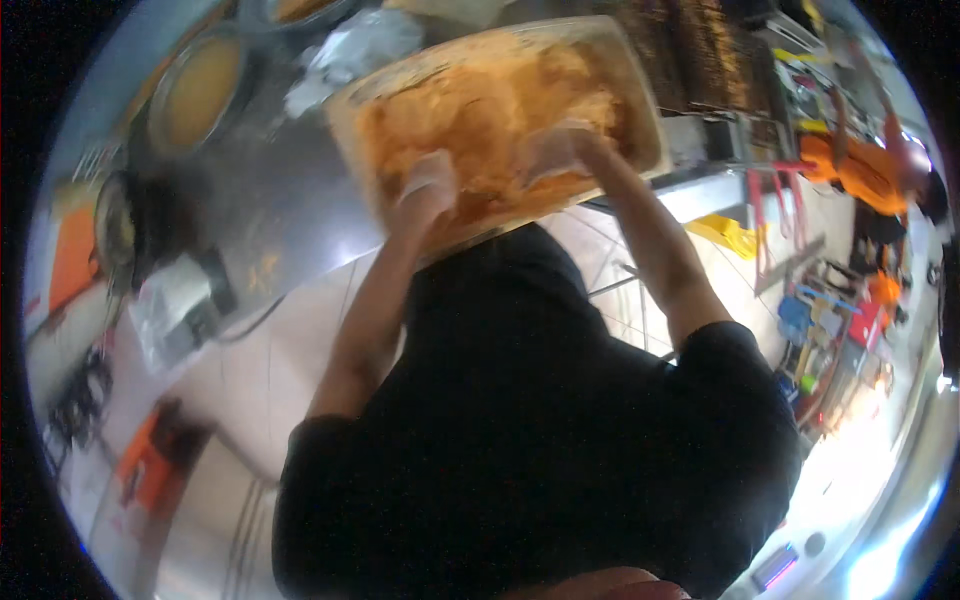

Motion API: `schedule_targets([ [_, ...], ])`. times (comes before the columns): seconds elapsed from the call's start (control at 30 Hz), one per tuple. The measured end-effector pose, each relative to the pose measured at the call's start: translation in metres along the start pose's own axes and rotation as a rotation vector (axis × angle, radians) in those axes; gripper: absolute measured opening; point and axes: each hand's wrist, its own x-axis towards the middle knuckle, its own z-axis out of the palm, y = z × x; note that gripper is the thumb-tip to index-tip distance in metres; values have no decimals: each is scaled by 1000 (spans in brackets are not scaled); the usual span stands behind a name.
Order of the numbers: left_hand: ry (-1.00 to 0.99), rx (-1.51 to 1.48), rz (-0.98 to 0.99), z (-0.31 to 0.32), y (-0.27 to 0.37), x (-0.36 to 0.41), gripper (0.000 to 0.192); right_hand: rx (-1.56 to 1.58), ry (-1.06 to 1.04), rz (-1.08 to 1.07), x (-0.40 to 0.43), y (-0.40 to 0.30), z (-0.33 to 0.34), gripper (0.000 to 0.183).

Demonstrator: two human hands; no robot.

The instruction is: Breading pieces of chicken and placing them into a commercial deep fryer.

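A large rectangular pale plastic tub (651, 105) stands in front of me, holding an orange, powdery-looking food mixture (469, 112). My left hand (433, 180), in a thin whitish glove, reaches into the near left part of the tub and touches the mixture. In the right part, my right hand (555, 154), gloved alike, presses into the same orange mass. Blur and the mixture hide the fingers of both hands, so I cannot tell whether they grip a piece.
A steel worktop (300, 187) extends left, with a crumpled clear plastic bag (360, 52) and a round pan (196, 90) of yellowish contents. Left below lies another plastic bag (172, 311). At right are a yellow item (724, 234) and a person in orange (862, 176).
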Motion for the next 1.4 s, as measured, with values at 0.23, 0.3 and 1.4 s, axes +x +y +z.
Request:
schedule_targets([
  [0.23,-17,124,-200,35,11,43,18,-627,595,-53,123,79,83,18],
  [0.3,-10,199,-105,58,-16,64,19,-209,308,259,136,-11,63,30],
  [1.4,81,587,137,77,-10,38,17,-632,316,318,121,44,14,15],
])
